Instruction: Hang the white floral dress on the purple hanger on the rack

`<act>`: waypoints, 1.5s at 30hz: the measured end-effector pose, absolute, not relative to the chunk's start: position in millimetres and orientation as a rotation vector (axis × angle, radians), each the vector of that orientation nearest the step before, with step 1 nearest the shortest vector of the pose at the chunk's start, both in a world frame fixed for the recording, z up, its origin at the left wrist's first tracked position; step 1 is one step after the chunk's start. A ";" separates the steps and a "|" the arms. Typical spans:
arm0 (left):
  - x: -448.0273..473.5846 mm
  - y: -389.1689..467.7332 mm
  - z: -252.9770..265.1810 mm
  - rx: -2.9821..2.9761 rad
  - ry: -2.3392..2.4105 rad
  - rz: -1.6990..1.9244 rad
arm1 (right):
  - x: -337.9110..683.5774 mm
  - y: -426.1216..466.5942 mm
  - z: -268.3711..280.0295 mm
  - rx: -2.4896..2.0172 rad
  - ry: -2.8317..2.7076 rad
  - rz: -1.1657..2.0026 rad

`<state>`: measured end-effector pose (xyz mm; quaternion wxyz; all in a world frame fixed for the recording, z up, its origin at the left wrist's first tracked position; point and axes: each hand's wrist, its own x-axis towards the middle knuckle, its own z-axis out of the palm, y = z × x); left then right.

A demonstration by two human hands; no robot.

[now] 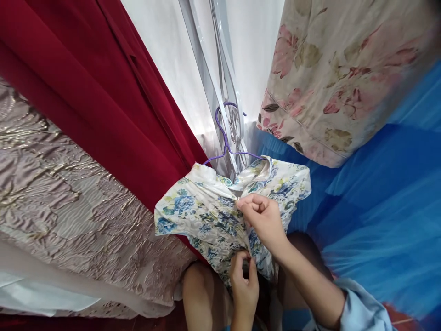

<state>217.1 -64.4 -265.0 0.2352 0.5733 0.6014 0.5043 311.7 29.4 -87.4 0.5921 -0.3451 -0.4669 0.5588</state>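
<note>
A white short-sleeved blouse (210, 220) with blue and yellow-green flowers hangs on a purple hanger (226, 146) in front of me. Its front opening runs down from the neckline. Near the top of that opening, my right hand (261, 215) pinches the edge of the fabric between thumb and forefinger; any small fastener there is too small to make out. Lower down, my left hand (244, 280) is closed in a pinch on the blouse front, thumb and fingers forming a ring. The lower end of the blouse drops between my knees, partly hidden by my hands.
Glossy white straps (210, 69) hang down around the hanger's hook. On the left are a dark red cloth (113, 101) and a textured pinkish fabric (113, 225). A pink-flowered cloth (330, 82) hangs at upper right, above bright blue fabric (375, 202).
</note>
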 end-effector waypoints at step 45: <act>119.6 33.7 -15.2 1.258 1.104 2.462 | 349.8 12.8 -131.6 -0.950 -1.347 1.248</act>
